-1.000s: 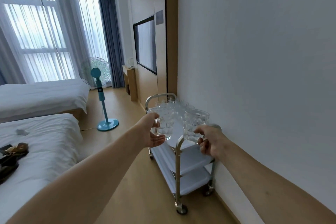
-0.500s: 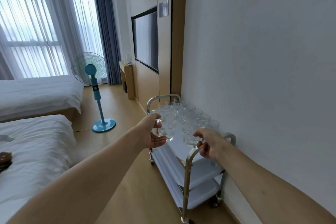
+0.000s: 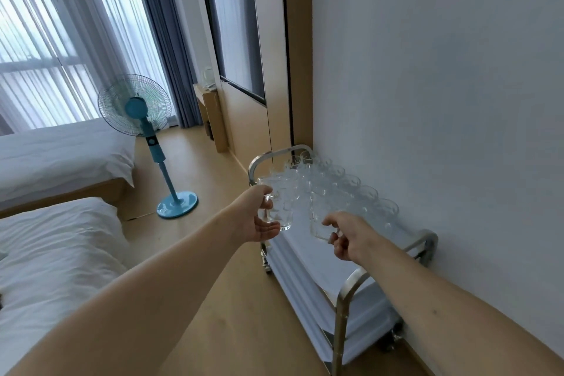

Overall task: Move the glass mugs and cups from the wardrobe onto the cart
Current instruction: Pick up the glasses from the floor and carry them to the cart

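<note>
Since the earlier frames you have closed on the cart (image 3: 341, 308), which now fills more of the lower right, and both mugs have come forward over its top shelf; more of the glassware row is exposed along the wall.

Your left hand (image 3: 254, 218) holds a clear glass mug (image 3: 279, 203) by its handle: the thumb and upper fingers curl round the handle while the lower fingers lie extended beneath the base, apparently as a support against tipping. Your right hand (image 3: 348, 236) grips the handle of a second glass mug (image 3: 320, 220), fingers curled tightly round it, knuckles toward you. Both mugs are upright and held above the near, bare part of the white top shelf, not yet set down; whether either base touches the shelf cannot be told.

The glasses already on the cart (image 3: 345, 183) stand in close rows from the far rail toward you, packed against the wall side. This filling order leaves the near end open, so each new pair can probably be lowered without reaching over standing glass.

The wardrobe is not in view. A teal pedestal fan (image 3: 143, 119) stands on the wooden floor to the left, well apart from the cart, with two white beds (image 3: 61, 238) beyond and beside it.
</note>
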A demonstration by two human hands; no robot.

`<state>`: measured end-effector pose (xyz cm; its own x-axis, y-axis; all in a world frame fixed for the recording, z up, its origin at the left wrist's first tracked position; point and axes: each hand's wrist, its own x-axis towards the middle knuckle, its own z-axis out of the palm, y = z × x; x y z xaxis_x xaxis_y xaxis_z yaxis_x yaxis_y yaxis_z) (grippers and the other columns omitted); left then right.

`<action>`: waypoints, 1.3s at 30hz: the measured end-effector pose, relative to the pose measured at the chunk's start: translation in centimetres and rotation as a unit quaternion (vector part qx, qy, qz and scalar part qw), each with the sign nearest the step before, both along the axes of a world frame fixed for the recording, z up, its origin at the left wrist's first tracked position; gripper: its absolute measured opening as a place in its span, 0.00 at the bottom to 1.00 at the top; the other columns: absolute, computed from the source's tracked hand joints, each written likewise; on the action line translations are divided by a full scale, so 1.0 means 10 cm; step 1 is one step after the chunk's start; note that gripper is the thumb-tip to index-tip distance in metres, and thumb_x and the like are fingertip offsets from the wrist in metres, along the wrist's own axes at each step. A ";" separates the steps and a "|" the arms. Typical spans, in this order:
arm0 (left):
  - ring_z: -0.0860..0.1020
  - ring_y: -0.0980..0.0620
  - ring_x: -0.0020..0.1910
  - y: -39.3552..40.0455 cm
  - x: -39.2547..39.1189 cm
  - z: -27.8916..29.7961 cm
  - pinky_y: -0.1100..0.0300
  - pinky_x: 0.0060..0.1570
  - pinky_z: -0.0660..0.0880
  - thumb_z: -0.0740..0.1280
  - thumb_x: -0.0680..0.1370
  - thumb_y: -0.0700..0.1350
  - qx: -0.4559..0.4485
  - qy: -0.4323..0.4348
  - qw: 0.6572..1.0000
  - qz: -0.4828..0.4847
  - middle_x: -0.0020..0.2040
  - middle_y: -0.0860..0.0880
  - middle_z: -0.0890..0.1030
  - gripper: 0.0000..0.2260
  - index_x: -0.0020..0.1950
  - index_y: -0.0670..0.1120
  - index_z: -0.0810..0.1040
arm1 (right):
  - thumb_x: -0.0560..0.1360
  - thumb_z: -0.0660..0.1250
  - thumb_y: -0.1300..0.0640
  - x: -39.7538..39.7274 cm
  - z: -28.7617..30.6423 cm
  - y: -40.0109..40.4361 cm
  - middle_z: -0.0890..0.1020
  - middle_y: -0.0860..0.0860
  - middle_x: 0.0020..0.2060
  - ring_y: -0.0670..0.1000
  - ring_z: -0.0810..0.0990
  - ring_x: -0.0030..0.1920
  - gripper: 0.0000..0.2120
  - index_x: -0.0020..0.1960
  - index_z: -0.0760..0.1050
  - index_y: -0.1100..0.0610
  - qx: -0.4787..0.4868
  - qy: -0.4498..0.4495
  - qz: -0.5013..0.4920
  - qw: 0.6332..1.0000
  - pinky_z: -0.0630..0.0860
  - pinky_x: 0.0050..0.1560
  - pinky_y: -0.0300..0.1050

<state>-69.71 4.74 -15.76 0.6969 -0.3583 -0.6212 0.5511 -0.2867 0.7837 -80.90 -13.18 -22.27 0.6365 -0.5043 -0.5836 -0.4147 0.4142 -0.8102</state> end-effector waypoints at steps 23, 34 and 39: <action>0.81 0.41 0.38 -0.58 2.42 -1.29 0.52 0.39 0.83 0.66 0.78 0.55 0.056 0.068 0.988 -0.130 0.49 0.36 0.80 0.15 0.47 0.43 0.75 | 0.70 0.72 0.61 1.78 -1.12 0.08 0.74 0.55 0.37 0.46 0.66 0.21 0.11 0.52 0.79 0.60 0.055 0.101 -0.199 0.973 0.66 0.23 0.36; 0.81 0.40 0.40 -1.00 2.99 -1.81 0.53 0.35 0.82 0.66 0.80 0.55 0.078 0.129 0.965 -0.215 0.50 0.36 0.79 0.15 0.45 0.43 0.76 | 0.70 0.72 0.63 2.11 -1.52 0.10 0.73 0.55 0.36 0.47 0.67 0.24 0.11 0.51 0.77 0.62 0.099 0.136 -0.283 0.944 0.65 0.23 0.36; 0.82 0.41 0.43 -1.19 3.13 -2.07 0.53 0.36 0.82 0.66 0.81 0.57 0.082 0.131 0.963 -0.220 0.48 0.38 0.78 0.18 0.46 0.42 0.76 | 0.70 0.72 0.63 2.31 -1.74 -0.12 0.73 0.55 0.34 0.47 0.66 0.24 0.10 0.51 0.78 0.61 0.083 0.155 -0.282 0.943 0.66 0.24 0.36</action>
<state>-38.46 -7.14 -36.43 0.3107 -0.4659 -0.8285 0.5209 -0.6456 0.5585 -57.83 -14.42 -39.63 0.0797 -0.5972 -0.7981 -0.2963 0.7503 -0.5910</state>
